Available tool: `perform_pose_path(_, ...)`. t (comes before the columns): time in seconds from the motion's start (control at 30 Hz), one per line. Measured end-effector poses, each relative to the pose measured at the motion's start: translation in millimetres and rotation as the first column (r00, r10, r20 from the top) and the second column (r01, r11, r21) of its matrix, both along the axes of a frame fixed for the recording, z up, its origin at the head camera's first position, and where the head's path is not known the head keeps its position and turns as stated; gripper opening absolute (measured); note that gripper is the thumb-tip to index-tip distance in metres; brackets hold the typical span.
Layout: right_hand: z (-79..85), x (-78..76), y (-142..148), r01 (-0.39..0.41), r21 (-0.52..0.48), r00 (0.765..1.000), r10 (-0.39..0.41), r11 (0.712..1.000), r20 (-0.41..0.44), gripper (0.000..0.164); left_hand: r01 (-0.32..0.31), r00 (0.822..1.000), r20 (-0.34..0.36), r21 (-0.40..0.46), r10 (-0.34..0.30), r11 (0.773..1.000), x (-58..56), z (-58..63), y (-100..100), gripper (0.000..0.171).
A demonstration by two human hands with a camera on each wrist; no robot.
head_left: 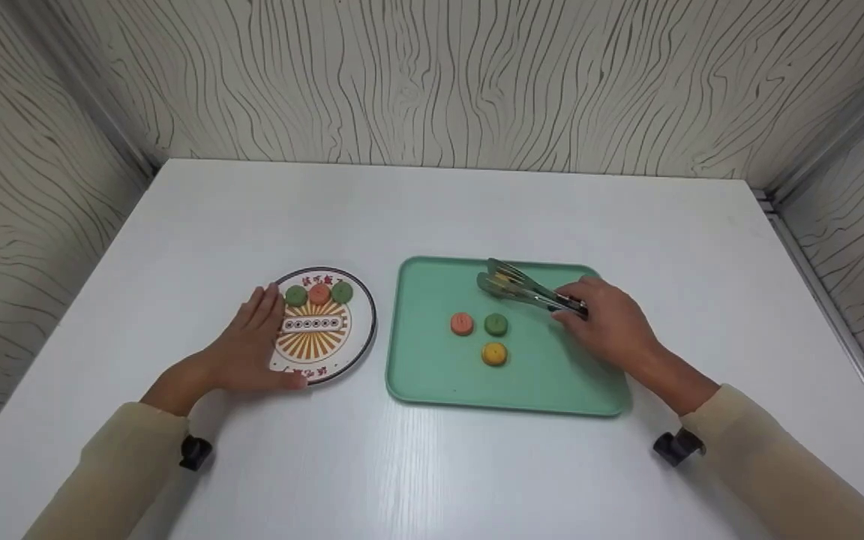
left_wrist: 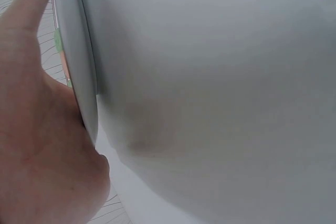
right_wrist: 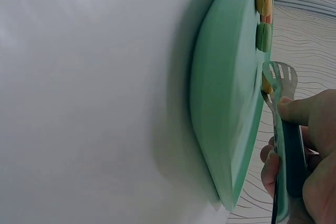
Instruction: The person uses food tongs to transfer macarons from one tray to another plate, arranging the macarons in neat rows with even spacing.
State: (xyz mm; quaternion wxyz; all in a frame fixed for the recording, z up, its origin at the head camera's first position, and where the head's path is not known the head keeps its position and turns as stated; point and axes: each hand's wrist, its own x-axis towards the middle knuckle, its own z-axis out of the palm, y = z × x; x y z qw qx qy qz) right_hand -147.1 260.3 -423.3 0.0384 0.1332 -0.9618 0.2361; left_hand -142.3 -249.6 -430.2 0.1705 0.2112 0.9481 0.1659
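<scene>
My right hand (head_left: 612,322) grips metal tongs (head_left: 533,291) with dark handles above the right part of the green tray (head_left: 428,371). Between the tong tips is a yellow macaron (right_wrist: 266,84), partly covered by the slotted head. Nearer me on the tray lie a pink-orange macaron (head_left: 461,324), a green macaron (head_left: 496,325) and another yellow macaron (head_left: 494,354). My left hand (head_left: 244,349) rests against the left rim of a round patterned plate (head_left: 357,341), fingers extended and thumb at its near edge. Along the plate's far side sit a green (head_left: 295,296), an orange (head_left: 319,294) and a second green macaron (head_left: 342,292).
Plate and tray stand side by side on a white table (head_left: 432,217), a narrow gap between them. Wood-grain patterned panels (head_left: 417,82) close off the back and both sides. A dark wrist mount (head_left: 196,452) sits at the left cuff, another (head_left: 677,446) at the right.
</scene>
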Motion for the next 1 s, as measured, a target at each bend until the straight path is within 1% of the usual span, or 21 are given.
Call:
perform_pose_path(0.13,1.5,-0.1,-0.3,-0.004,-0.001,1.000,0.004,1.000,-0.004,0.030,0.002,1.000,-0.003,-0.006,-0.002,1.000,-0.7,-1.3,-0.4,0.134)
perform_pose_path(0.3,4.1,-0.5,-0.7,-0.007,-0.004,1.000,0.007,1.000,-0.001,0.031,0.009,1.000,-0.006,-0.003,-0.009,1.000,-0.8,0.2,0.0,0.134)
perform_pose_path(0.47,6.7,-0.7,-1.6,-0.006,-0.002,1.000,0.006,1.000,-0.010,0.031,0.014,1.000,-0.009,-0.005,-0.014,1.000,-2.5,-2.0,-0.4,0.134)
perform_pose_path(0.67,8.9,-1.3,-2.4,-0.027,-0.006,0.999,0.027,1.000,-0.036,0.029,0.018,1.000,-0.008,-0.013,-0.018,1.000,-2.4,-2.9,-0.7,0.134)
perform_pose_path(0.83,10.9,-1.0,-2.9,-0.049,-0.008,0.997,0.049,0.999,-0.058,0.030,0.015,1.000,-0.018,0.007,-0.015,1.000,-1.7,-1.8,-0.5,0.134)
perform_pose_path(1.0,12.0,-1.0,-3.5,-0.057,-0.001,0.997,0.057,0.998,-0.059,0.032,0.006,1.000,-0.012,0.011,-0.006,1.000,-1.5,-2.0,-0.4,0.134)
